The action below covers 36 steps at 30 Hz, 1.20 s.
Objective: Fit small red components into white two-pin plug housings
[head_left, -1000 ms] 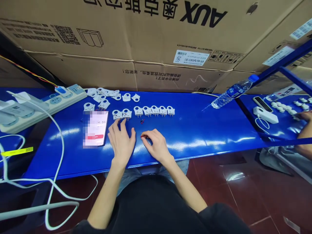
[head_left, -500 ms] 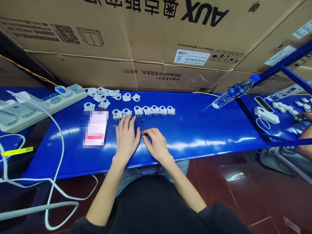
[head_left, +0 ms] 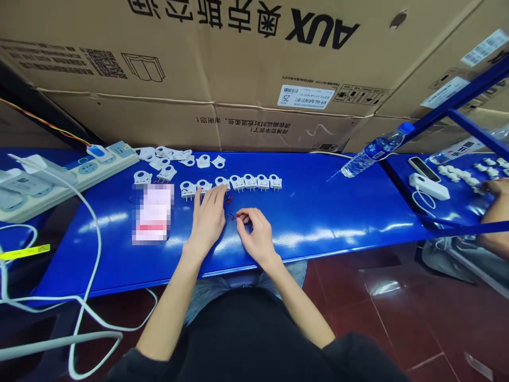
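Observation:
My left hand (head_left: 209,217) lies flat on the blue table (head_left: 318,212), fingers stretched toward a white plug part (head_left: 221,182) in a row of several white plug parts (head_left: 250,182). My right hand (head_left: 256,233) rests beside it, thumb and forefinger pinched on a tiny red piece (head_left: 234,216). Another small red and dark piece (head_left: 229,199) lies between the row and my hands. More white plug parts (head_left: 170,156) lie scattered at the back left.
A phone (head_left: 153,212) lies left of my hands. A white power strip (head_left: 59,178) with cables sits at the far left. A water bottle (head_left: 371,151) lies at the right. Cardboard boxes (head_left: 238,69) wall the back. Another person's hand (head_left: 495,187) works at the far right table.
My left hand has slid forward and right, from beside the phone up to the row of plug parts. My right hand has stayed put, still pinching the red piece.

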Available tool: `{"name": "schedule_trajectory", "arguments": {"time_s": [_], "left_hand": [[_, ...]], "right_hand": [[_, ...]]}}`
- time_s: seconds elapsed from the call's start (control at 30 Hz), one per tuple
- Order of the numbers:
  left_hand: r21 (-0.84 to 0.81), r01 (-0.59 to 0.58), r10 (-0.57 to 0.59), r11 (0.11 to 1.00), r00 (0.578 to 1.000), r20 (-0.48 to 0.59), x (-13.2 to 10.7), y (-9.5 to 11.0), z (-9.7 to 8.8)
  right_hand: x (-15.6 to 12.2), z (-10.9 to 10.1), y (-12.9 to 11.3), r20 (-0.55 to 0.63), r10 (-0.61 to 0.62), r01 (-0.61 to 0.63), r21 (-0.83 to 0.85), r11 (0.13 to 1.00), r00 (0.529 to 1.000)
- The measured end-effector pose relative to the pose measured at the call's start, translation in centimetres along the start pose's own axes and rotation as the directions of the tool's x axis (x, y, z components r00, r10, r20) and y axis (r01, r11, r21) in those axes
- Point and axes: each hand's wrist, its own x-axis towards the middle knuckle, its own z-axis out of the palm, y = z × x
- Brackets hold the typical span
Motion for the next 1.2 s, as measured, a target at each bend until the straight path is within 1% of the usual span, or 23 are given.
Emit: {"name": "schedule_trajectory", "arguments": {"time_s": [0.1, 0.37, 0.47, 0.57, 0.63, 0.7, 0.87, 0.97, 1.07, 1.2], "left_hand": [[-0.044, 0.016, -0.018, 0.999, 0.999, -0.044, -0.2, -0.2, -0.2], [-0.135, 0.022, -0.031, 0.991, 0.998, -0.059, -1.2, -0.1, -0.4], [-0.170, 0.011, -0.022, 0.985, 0.998, -0.066, -1.8, 0.2, -0.4], [-0.193, 0.002, -0.016, 0.981, 0.997, -0.072, -2.4, 0.4, -0.4], [-0.191, 0.011, -0.026, 0.982, 0.997, -0.078, -2.8, 0.4, -0.4], [-0.178, 0.024, -0.038, 0.984, 0.997, -0.074, -3.1, 0.4, -0.4], [-0.112, 0.072, -0.081, 0.991, 0.994, -0.077, -3.4, 0.2, -0.2], [-0.096, 0.074, -0.081, 0.993, 0.994, -0.071, -3.5, 0.3, -0.3], [-0.116, 0.075, -0.084, 0.990, 0.994, -0.074, -3.5, 0.3, -0.4], [-0.213, 0.041, -0.068, 0.976, 0.990, -0.126, -3.7, 0.5, -0.6]], "right_hand": [[0.0, -0.1, 0.0, 0.001, 0.009, -0.009, 0.006, 1.000, 1.000], [0.0, 0.0, 0.0, 0.006, 0.013, -0.014, 0.025, 1.000, 1.000], [-0.1, 0.0, 0.0, -0.039, 0.028, -0.027, 0.044, 0.999, 0.999], [-0.2, 0.1, 0.0, -0.122, 0.092, -0.084, 0.066, 0.994, 0.988], [-0.3, 0.1, 0.1, -0.167, 0.125, -0.113, 0.077, 0.991, 0.978], [-0.3, 0.1, 0.0, -0.184, 0.133, -0.121, 0.078, 0.990, 0.974], [-0.3, -0.1, -0.1, -0.164, 0.122, -0.113, 0.063, 0.992, 0.979], [-0.2, -0.2, -0.1, -0.142, 0.088, -0.084, 0.032, 0.996, 0.986], [-0.2, -0.3, -0.1, -0.116, 0.055, -0.054, 0.015, 0.998, 0.992], [-0.2, -0.3, -0.2, -0.120, 0.045, -0.042, 0.031, 0.999, 0.992]]}}
